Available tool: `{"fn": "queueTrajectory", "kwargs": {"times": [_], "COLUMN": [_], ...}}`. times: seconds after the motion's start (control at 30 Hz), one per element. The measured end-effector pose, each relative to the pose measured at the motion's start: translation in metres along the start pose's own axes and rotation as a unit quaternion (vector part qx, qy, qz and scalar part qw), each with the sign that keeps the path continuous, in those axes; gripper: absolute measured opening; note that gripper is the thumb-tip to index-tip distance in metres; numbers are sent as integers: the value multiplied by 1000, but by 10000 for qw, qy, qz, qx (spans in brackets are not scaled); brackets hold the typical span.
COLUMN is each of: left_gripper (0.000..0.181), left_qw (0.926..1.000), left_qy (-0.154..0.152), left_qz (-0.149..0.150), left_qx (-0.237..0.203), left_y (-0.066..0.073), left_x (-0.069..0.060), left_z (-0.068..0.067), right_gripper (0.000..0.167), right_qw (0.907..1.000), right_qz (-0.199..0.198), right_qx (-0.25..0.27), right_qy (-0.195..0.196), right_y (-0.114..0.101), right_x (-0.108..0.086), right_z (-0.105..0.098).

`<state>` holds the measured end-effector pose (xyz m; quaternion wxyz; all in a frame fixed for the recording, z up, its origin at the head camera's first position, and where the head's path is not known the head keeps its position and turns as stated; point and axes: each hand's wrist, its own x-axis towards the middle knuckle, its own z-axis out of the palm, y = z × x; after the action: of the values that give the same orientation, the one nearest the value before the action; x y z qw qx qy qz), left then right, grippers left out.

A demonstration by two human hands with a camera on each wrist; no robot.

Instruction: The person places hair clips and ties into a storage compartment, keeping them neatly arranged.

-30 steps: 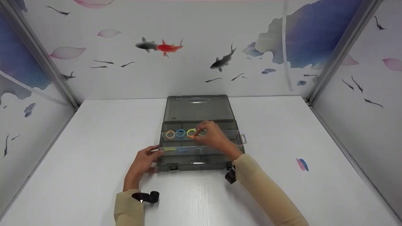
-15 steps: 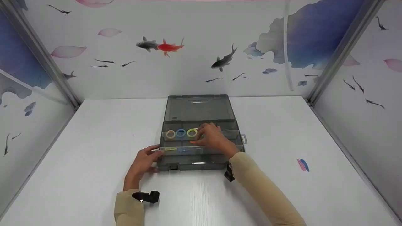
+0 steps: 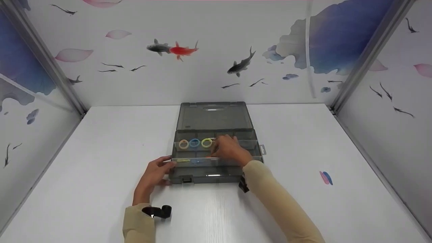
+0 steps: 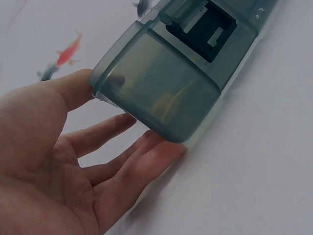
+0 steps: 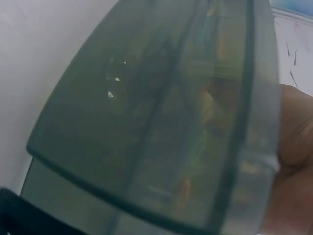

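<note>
A grey see-through compartment box point(image 3: 214, 179) lies on the table with its lid open toward the back wall. My left hand point(image 3: 153, 173) grips its front left corner; in the left wrist view one digit hooks over the rim and the other fingers lie against the outer wall. Inside the middle row, my right hand point(image 3: 230, 148) pinches a small orange piece point(image 3: 210, 156), mostly hidden by the fingers and divider. Left of it in that row are a small yellow piece point(image 3: 183, 160) and a blue one point(image 3: 195, 161). Orange, blue point(image 3: 194, 143) and yellow rings stand upright in the back row.
A small pink piece point(image 3: 324, 178) and a blue piece point(image 3: 327, 178) lie side by side on the white table point(image 3: 287, 128), right of the box. Printed walls close off the back and both sides.
My right hand has moved down and toward me from the yellow ring, carrying the orange piece lower into the middle row. The left hand stays at the corner.
</note>
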<state>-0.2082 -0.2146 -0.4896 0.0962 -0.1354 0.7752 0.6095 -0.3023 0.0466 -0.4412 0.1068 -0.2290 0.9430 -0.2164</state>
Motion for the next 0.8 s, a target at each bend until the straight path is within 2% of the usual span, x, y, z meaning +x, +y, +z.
{"fn": "queueTrajectory", "kwargs": {"times": [0.27, 0.47, 0.67, 0.8], "left_gripper": [57, 55, 56, 57], "left_qw": [10000, 10000, 10000, 10000], "left_qy": [-1, 16, -1, -29], "left_qz": [17, 64, 46, 43], "left_qx": [-48, -43, 10, 16], "left_y": [-1, -1, 0, 1], "left_x": [0, -1, -3, -3], "left_z": [1, 1, 0, 0], "right_gripper": [14, 6, 11, 12], "right_qw": [9999, 9982, 9866, 9764], "right_qz": [-2, -354, -816, -1080], "right_qx": [-53, 465, 1285, 1656], "right_qy": [-97, 113, 590, 866], "right_y": [1, 4, 5, 3], "right_x": [1, -4, -16, -32], "right_z": [0, -4, -13, -23]}}
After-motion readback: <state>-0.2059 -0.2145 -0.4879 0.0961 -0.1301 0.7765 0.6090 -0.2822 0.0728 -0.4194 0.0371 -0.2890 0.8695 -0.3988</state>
